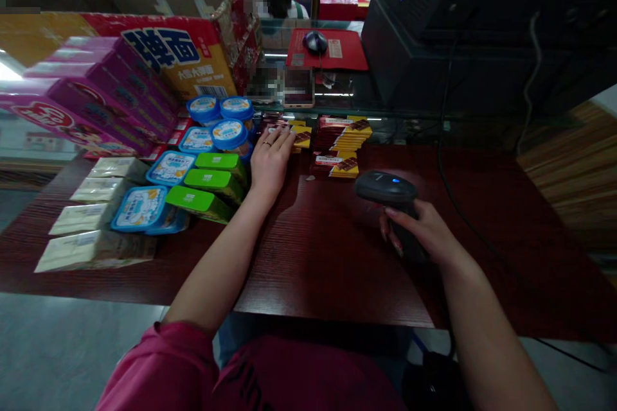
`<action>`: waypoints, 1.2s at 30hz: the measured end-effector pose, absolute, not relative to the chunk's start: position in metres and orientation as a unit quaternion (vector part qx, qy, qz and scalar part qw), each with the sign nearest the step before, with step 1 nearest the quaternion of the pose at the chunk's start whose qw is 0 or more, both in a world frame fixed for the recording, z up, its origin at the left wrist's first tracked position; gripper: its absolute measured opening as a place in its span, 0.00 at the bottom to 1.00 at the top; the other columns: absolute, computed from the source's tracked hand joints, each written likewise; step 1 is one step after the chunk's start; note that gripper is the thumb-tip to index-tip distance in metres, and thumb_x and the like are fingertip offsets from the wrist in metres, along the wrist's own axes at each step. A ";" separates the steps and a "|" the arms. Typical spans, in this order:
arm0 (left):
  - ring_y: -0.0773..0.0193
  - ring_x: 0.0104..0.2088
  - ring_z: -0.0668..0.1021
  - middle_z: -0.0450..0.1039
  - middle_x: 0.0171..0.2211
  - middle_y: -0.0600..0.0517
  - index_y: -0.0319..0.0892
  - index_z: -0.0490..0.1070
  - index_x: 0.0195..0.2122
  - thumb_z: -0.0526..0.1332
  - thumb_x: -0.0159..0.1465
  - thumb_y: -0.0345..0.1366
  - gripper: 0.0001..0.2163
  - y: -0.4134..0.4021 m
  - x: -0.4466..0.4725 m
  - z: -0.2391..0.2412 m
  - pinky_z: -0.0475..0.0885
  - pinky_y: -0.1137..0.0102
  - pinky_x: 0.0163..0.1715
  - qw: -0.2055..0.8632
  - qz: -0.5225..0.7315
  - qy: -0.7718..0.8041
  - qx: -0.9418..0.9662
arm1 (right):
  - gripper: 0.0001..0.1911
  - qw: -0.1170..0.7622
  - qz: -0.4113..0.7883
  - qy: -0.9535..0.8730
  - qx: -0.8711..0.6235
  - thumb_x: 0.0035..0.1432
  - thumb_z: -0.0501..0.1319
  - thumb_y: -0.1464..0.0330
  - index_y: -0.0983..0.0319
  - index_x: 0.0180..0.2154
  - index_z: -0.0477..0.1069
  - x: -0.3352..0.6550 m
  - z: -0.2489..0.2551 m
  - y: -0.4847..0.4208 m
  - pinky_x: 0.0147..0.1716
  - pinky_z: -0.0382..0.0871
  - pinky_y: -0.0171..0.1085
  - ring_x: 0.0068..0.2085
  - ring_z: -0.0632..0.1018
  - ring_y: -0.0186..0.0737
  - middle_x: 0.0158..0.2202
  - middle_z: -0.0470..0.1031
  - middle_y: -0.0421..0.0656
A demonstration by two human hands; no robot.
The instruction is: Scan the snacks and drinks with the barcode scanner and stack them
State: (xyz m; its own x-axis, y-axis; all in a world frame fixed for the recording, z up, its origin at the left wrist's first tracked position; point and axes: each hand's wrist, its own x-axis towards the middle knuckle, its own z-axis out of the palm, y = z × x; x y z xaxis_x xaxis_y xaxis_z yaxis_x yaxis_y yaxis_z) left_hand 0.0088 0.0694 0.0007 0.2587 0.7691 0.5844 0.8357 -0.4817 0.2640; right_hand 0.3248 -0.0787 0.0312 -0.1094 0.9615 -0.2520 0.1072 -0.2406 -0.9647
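My right hand point(424, 231) grips a black handheld barcode scanner point(385, 186) by its handle, above the dark wooden counter. A small blue light glows on top of the scanner. My left hand point(271, 157) lies with its fingers stretched over a stack of chocolate bars point(303, 137) in yellow and dark red wrappers, partly covering it. Just right of it are two more groups of the same bars, a fanned stack point(349, 135) and a smaller pile point(336, 164) nearer me. Green boxes point(205, 200) and blue-lidded tubs point(229, 133) stand left of my left wrist.
Farther left are pale packs point(80, 247), flat blue-lidded containers point(141, 207), purple boxes point(96, 90) and a large carton point(183, 61). A mouse point(315, 42) and a phone point(298, 87) lie beyond. Black equipment point(434, 70) stands right, with a hanging cable point(446, 176). Another person is behind.
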 end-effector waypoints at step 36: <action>0.55 0.42 0.86 0.88 0.42 0.46 0.42 0.86 0.48 0.73 0.64 0.33 0.11 0.004 0.047 0.006 0.82 0.61 0.44 -0.536 -0.413 -0.527 -0.514 | 0.24 0.260 0.549 -0.566 -0.557 0.51 0.78 0.50 0.63 0.32 0.76 0.299 0.048 -0.091 0.16 0.66 0.33 0.16 0.73 0.34 0.21 0.78 0.42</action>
